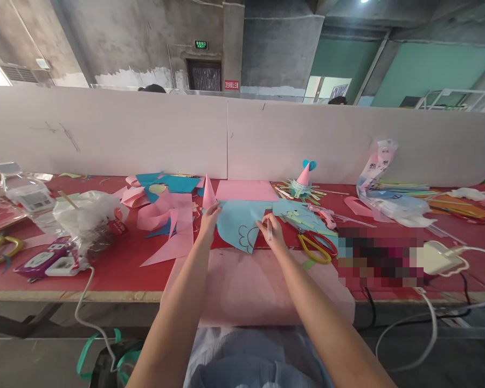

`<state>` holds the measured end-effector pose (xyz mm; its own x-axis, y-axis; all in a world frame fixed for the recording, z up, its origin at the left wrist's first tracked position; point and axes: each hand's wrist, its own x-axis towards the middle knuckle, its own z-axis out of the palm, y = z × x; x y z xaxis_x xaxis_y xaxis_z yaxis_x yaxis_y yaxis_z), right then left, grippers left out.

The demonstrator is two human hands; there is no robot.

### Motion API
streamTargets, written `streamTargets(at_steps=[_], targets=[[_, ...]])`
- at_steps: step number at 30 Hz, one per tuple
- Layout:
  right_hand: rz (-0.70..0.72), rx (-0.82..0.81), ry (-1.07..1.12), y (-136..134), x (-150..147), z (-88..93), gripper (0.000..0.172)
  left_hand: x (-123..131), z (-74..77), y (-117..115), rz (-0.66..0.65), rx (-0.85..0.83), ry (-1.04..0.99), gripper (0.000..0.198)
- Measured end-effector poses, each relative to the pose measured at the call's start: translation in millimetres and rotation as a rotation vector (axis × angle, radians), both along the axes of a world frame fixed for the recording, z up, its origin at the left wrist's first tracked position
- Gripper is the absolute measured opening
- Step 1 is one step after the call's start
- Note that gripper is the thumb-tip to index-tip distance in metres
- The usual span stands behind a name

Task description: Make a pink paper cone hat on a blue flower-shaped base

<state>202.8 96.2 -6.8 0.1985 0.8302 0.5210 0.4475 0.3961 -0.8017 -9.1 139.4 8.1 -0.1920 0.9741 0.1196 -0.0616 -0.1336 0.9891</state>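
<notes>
A light blue sheet of paper (233, 218) with dark curved, cloud-like outlines drawn on it is in front of me. My left hand (210, 221) grips its left edge between thumb and fingers, close to a pink paper cone (208, 193). On the sheet's right side, my right hand (273, 230) is closed around a slim whitish pen (270, 228); its tip is too small to make out. Behind the sheet lies a pink paper rectangle (246, 190). To the right are blue paper scraps (299, 214) and yellow-handled scissors (316, 249).
A finished-looking pink cone hat (304, 177) with fringe stands at the back. Pink offcuts (181, 221) lie left, beside a plastic-bagged cup (92, 221) and a purple device (48, 258). Cables and a white plug (440, 258) are at right. A pale partition (145, 129) closes the table's back.
</notes>
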Motion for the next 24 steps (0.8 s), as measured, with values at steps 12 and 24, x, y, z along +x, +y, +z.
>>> streamTargets(at_steps=[12, 24], targets=[[-0.122, -0.074, -0.147, 3.4, 9.6, -15.0, 0.024, -2.8, -1.1, -2.8, -0.062, -0.054, 0.130, 0.036], [-0.177, -0.099, -0.203, 4.0, 8.2, -15.6, 0.022, 8.3, 14.8, -19.2, 0.153, 0.264, 0.639, 0.030]])
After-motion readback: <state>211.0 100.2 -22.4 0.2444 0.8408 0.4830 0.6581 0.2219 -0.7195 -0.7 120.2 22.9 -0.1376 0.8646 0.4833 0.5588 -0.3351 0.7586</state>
